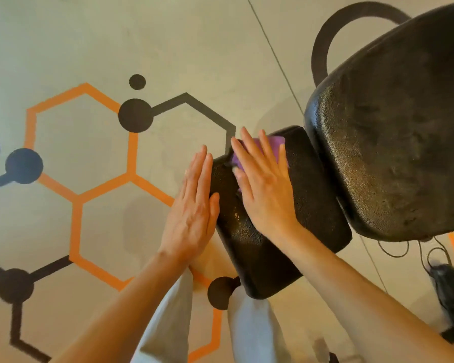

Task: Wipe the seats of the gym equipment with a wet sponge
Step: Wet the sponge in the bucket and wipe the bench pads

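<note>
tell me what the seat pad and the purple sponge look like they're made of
Seat pad: looks like black vinyl or faux leather over padding, with a pebbled grain and a wet-looking sheen. Sponge: matte purple, probably foam or soft cloth; the right hand covers most of it, so uncertain.

The light is bright, soft and even. The floor (95, 35) carries only faint grey shadows beneath the arms. Small wet highlights shine on the seat (247, 226). Edges bend from the wide lens, and the whole picture is slightly blurred.
</note>
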The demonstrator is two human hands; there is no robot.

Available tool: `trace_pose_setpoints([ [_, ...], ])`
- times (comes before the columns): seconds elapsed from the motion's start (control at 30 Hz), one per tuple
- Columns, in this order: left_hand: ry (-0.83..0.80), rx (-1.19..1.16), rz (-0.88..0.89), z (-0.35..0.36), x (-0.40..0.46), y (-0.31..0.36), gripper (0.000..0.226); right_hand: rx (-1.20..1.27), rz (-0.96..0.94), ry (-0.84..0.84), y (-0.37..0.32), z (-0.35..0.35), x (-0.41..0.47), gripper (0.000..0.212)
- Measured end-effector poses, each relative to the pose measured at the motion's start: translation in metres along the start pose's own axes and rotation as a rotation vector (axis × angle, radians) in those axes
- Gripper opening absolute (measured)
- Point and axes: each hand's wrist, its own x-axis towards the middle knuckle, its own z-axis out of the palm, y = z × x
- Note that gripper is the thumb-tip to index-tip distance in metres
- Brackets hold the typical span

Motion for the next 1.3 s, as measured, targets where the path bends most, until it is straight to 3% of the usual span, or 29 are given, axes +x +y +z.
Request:
trace_pose_setpoints([
  [0.07, 0.0, -0.011, 0.008, 0.001, 0.0, 0.0, 0.057, 0.019, -0.007, 0.011, -0.003, 0.001, 0.012, 0.047],
  [0.23, 0.02, 0.036, 0.005, 0.001, 0.001, 0.001, 0.057, 0.002, -0.156, -0.093, 0.022, -0.005, -0.092, 0.047],
  [0.47, 0.018, 0.148, 0.012, -0.002, 0.0, 0.0, 0.057, 0.116, -0.145, -0.069, -0.001, 0.003, 0.006, 0.049],
  [0.63, 0.218, -0.252, -0.253, 0.021, -0.034, 0.021, 0.055, 0.356, -0.162, -0.173, 0.026, -0.011, -0.099, 0.052],
  [0.73, 0.302, -0.404, -0.341, 0.051, -0.062, 0.037, 0.052, 0.514, -0.023, -0.161, 0.008, -0.008, -0.073, 0.046],
  [0.83, 0.292, -0.495, -0.337, 0.062, -0.068, 0.039, 0.052, 0.367, -0.038, -0.101, -0.021, 0.001, -0.015, 0.047],
  [0.93, 0.299, -0.508, -0.284, 0.066, -0.066, 0.033, 0.054, 0.198, -0.156, -0.118, -0.01, 0.007, -0.045, 0.049],
  [1.03, 0.332, -0.607, -0.267, 0.068, -0.065, 0.033, 0.054, 0.205, -0.139, -0.208, 0.009, -0.006, -0.115, 0.051],
  [1.2, 0.363, -0.691, -0.22, 0.074, -0.065, 0.03, 0.053, 0.153, -0.101, -0.095, -0.031, 0.007, -0.022, 0.046],
  [1.3, 0.38, -0.695, -0.198, 0.075, -0.064, 0.029, 0.053, 0.163, -0.128, -0.102, -0.028, 0.009, -0.041, 0.046],
])
